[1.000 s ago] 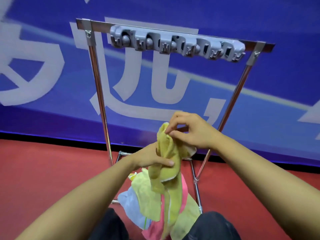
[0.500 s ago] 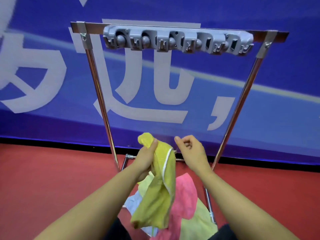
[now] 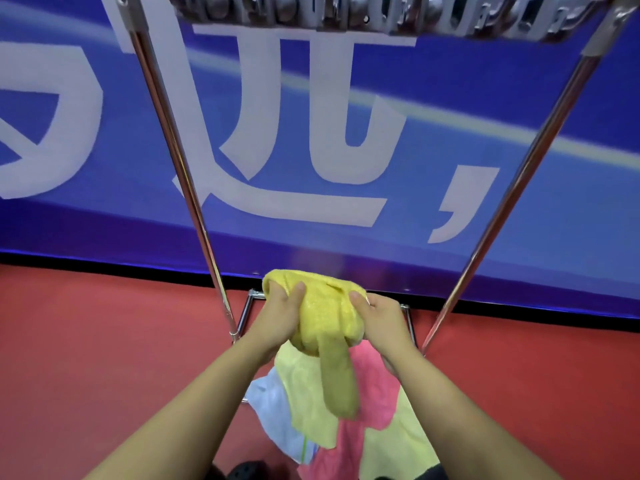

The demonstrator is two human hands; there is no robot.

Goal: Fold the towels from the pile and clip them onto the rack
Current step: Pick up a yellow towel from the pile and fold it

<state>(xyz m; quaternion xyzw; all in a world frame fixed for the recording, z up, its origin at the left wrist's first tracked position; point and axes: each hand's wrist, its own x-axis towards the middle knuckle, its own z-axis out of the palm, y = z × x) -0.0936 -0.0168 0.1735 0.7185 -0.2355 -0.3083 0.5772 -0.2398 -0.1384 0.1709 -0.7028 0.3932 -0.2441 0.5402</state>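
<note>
Filling everything behind the rack, a blue banner (image 3: pixel 485 98) with large white characters hangs down to a black strip where it meets the red floor (image 3: pixel 86 341). My landmark is the rack (image 3: pixel 194 202): two shiny metal legs splay downward from a top bar, and a grey row of clips (image 3: pixel 381 12) runs along that bar at the upper edge of the view, blurred and partly cut off. Its low base tubes lie on the floor between the legs.

Just in front of the rack's base sits the pile of towels (image 3: pixel 346 427) on the floor: a pale yellow one on top at the left, a pink one (image 3: pixel 374 382) beside it toward the rack's right leg, a light blue one (image 3: pixel 273 410) peeking out on the side of the left leg, and more pale yellow beneath.

Between the rack's legs, low and above the pile, I hold the yellow towel (image 3: pixel 325 313) bunched into a thick bundle, with one tail hanging down over the pile. My left hand (image 3: pixel 277 317) has its grip curled round the bundle's left side, thumb on the front and fingers wrapped over the top. My right hand (image 3: pixel 377 317) grasps the right side, thumb pressed into the cloth. Both forearms reach in from the bottom of the view.
</note>
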